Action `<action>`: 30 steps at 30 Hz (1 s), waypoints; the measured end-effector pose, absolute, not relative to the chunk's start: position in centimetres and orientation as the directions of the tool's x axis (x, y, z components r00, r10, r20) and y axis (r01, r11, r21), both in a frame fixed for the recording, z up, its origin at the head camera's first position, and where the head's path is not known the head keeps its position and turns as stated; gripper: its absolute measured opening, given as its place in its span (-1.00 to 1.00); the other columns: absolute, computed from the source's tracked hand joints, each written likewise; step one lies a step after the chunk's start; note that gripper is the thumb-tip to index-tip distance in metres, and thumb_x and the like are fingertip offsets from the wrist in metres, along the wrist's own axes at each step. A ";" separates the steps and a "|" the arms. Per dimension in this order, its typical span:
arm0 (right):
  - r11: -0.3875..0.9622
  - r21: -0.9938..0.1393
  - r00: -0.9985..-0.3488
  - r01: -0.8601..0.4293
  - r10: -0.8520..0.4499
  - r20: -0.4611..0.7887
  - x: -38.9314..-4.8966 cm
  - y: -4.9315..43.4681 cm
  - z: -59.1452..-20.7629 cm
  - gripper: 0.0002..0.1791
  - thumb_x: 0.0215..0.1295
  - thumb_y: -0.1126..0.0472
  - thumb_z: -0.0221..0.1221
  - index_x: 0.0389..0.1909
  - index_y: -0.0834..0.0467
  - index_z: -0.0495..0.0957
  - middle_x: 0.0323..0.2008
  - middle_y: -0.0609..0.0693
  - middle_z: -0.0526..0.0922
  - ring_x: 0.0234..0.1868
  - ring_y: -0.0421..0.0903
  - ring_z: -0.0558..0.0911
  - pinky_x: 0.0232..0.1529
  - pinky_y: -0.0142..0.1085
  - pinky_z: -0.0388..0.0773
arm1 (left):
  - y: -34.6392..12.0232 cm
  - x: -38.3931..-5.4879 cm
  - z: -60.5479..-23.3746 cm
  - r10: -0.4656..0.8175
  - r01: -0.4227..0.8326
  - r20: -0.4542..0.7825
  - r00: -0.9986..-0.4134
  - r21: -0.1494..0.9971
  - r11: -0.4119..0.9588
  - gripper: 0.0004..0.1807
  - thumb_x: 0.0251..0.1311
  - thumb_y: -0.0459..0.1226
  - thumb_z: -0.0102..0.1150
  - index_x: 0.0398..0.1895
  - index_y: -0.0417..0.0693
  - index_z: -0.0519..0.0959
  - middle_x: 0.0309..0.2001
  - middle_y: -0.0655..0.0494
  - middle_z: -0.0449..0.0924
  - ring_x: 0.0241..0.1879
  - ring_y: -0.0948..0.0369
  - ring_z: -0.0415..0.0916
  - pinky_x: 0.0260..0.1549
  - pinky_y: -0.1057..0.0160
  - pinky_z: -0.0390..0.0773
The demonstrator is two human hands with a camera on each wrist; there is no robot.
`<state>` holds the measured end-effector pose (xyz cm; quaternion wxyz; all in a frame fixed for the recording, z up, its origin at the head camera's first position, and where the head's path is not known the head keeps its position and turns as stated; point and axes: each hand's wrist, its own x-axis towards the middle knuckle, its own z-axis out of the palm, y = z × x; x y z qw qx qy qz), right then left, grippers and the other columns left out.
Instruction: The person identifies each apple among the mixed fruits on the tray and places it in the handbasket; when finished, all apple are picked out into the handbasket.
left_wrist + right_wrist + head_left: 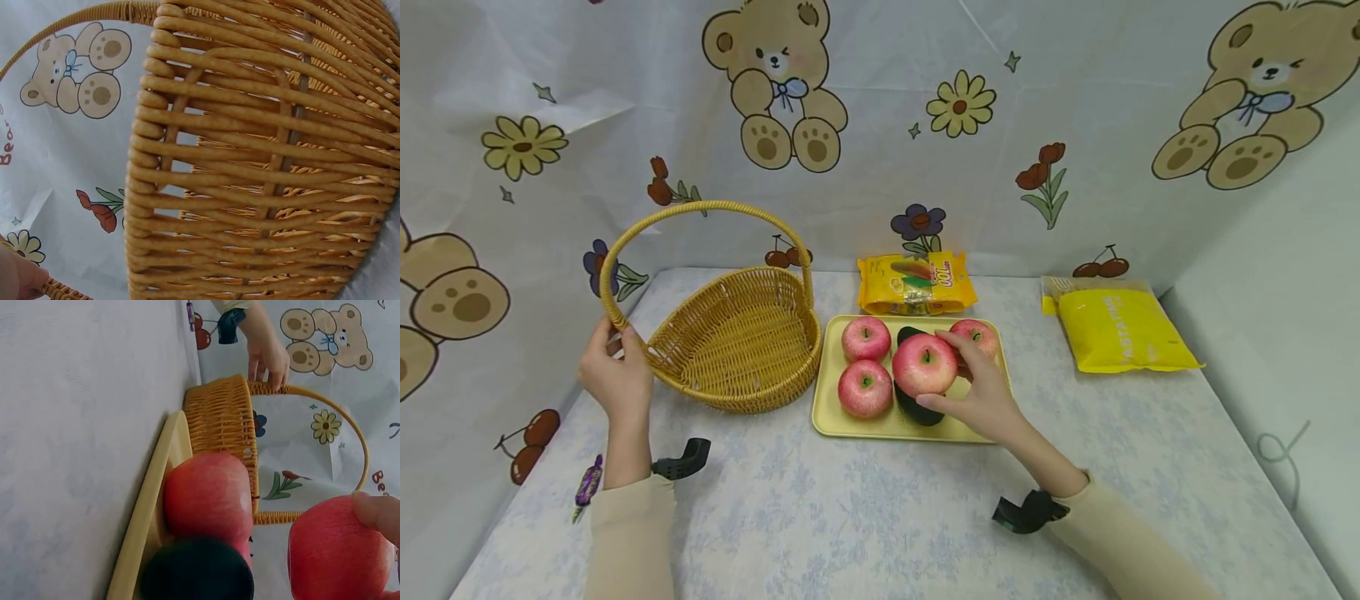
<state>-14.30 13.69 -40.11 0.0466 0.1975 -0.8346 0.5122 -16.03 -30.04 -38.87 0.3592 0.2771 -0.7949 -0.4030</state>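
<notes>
My left hand (pixel 618 372) grips the handle of a wicker basket (pixel 737 396) near its left base; no items show inside the basket. In the left wrist view the woven side of the basket (pixel 269 162) fills most of the picture. My right hand (pixel 981 392) holds a red apple (pixel 924 365) between thumb and fingers, above a pale yellow tray (pixel 842 427). On that tray lie more apples (pixel 866 389) and a dark green avocado-like item (pixel 922 412), partly hidden by the held apple. The right wrist view shows the held apple (pixel 337 550) raised off the tray.
Behind the tray lies a yellow snack packet (pixel 916 283). A yellow pasta bag (pixel 1127 329) is at the back right. A purple-wrapped candy (pixel 587 485) sits by my left forearm. A printed sheet hangs behind the table.
</notes>
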 end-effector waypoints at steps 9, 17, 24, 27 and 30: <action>0.355 -0.835 -0.888 -0.420 -0.351 0.297 -16.1 7.4 -38.4 -0.03 -0.09 0.12 0.54 0.37 0.17 0.29 0.22 0.04 0.51 0.11 -0.05 0.56 0.11 -0.14 0.56 | -30.1 -16.0 -38.9 -0.725 -0.140 0.356 -0.590 0.839 0.526 -0.62 0.43 -0.20 -0.04 0.24 0.06 0.55 0.10 0.03 0.64 -0.19 0.44 0.47 -0.23 0.49 0.44; 0.335 -0.845 -0.873 -0.417 -0.407 0.269 -17.9 1.1 -37.4 -0.04 -0.05 0.10 0.51 0.39 0.13 0.26 0.25 0.02 0.47 0.13 -0.08 0.53 0.09 -0.25 0.56 | -30.1 -15.9 -38.9 -0.724 -0.137 0.364 -0.586 0.836 0.531 -0.62 0.43 -0.20 -0.05 0.24 0.05 0.56 0.09 0.02 0.64 -0.21 0.50 0.45 -0.24 0.50 0.44; 0.408 -0.795 -0.865 -0.448 -0.422 0.271 -19.5 -4.8 -37.9 -0.07 -0.05 0.01 0.50 0.36 0.09 0.28 0.23 -0.01 0.48 0.18 -0.07 0.50 0.16 -0.23 0.49 | -29.9 -15.9 -38.9 -0.725 -0.144 0.365 -0.585 0.832 0.535 -0.62 0.43 -0.20 -0.05 0.24 0.04 0.56 0.09 0.02 0.64 -0.19 0.42 0.47 -0.23 0.48 0.43; 0.439 -0.783 -0.872 -0.441 -0.415 0.259 -20.3 -7.0 -38.5 -0.10 -0.05 0.01 0.49 0.33 0.08 0.30 0.20 -0.02 0.50 0.17 -0.07 0.50 0.16 -0.20 0.46 | -30.0 -15.8 -38.8 -0.720 -0.139 0.372 -0.586 0.829 0.541 -0.62 0.43 -0.20 -0.05 0.23 0.03 0.56 0.08 0.02 0.65 -0.20 0.43 0.47 -0.25 0.50 0.41; 0.474 -0.776 -0.885 -0.416 -0.407 0.226 -21.2 -8.6 -39.2 -0.10 -0.03 0.01 0.48 0.33 0.09 0.29 0.19 -0.01 0.49 0.19 -0.06 0.48 0.19 -0.14 0.42 | -29.9 -15.9 -38.8 -0.719 -0.133 0.375 -0.585 0.830 0.541 -0.63 0.42 -0.21 -0.04 0.22 0.04 0.57 0.08 0.00 0.65 -0.19 0.37 0.49 -0.28 0.53 0.38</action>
